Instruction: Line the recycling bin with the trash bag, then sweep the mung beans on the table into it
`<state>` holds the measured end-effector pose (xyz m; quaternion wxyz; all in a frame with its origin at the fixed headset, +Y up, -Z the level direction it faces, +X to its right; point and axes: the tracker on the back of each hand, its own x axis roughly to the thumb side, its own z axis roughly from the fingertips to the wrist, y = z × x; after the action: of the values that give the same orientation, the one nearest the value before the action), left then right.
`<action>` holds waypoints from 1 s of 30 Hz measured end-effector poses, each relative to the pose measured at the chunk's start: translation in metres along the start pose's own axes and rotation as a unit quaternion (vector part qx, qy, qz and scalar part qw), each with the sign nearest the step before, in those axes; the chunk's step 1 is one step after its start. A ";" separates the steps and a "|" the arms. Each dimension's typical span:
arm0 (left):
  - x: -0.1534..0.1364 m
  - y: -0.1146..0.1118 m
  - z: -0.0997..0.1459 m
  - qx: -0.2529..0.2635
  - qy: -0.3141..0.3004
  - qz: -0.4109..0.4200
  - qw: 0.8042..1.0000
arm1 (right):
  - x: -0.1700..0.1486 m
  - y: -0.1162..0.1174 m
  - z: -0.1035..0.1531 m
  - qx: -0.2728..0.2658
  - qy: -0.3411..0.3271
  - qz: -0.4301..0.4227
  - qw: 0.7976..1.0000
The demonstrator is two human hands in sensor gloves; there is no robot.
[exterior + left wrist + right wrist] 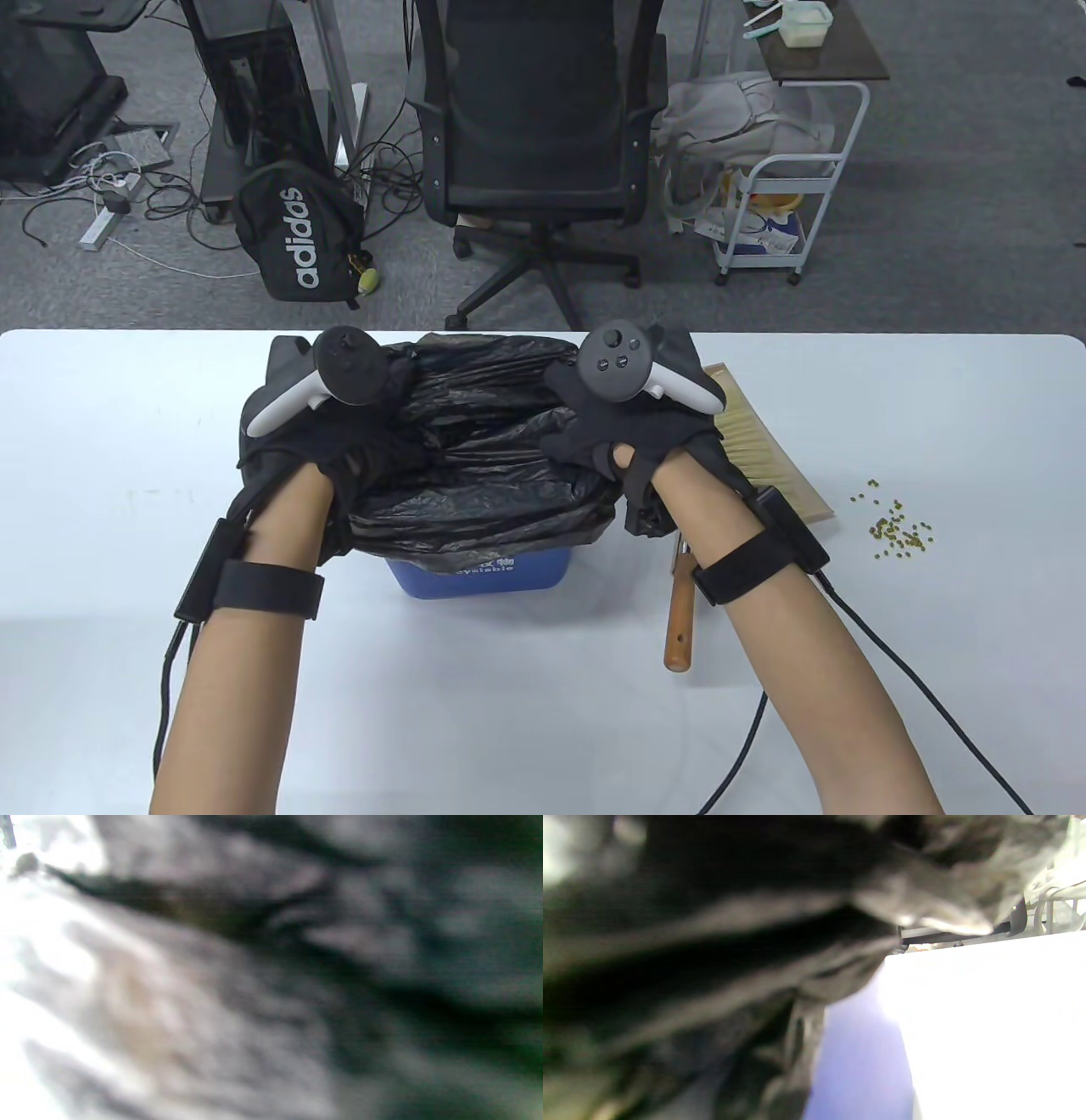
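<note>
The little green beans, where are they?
In the table view the mung beans lie scattered on the white table at its right side, just right of the brush and apart from the blue bin.

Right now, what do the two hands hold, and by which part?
Both hold the black trash bag at its mouth: the left hand at its left side, the right hand at its right, over the blue bin.

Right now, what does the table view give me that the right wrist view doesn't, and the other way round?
Only the table view shows both hands, left hand and right hand, at the bag's edges, the brush and the mung beans. Only the right wrist view shows the bin's bare blue side wall up close. Both show the black trash bag draped over the blue bin on the white table.
</note>
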<state>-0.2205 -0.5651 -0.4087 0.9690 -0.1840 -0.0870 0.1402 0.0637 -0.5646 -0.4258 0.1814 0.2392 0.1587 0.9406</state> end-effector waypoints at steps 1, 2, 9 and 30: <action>0.000 0.001 0.000 0.001 0.002 0.003 1.000 | 0.000 -0.002 0.000 0.001 -0.004 0.000 1.000; -0.001 0.002 0.001 0.000 0.004 0.004 1.000 | 0.000 -0.005 0.002 -0.019 -0.017 0.000 1.000; 0.001 0.027 0.035 0.086 -0.060 0.045 0.993 | 0.011 -0.020 0.019 -0.159 -0.130 0.028 0.978; 0.001 0.000 0.001 0.009 0.006 0.010 1.000 | 0.000 -0.001 -0.012 0.041 0.000 0.032 0.999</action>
<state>-0.2195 -0.5644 -0.4074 0.9698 -0.1765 -0.0777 0.1492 0.0577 -0.5665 -0.4358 0.1409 0.2517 0.1893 0.9386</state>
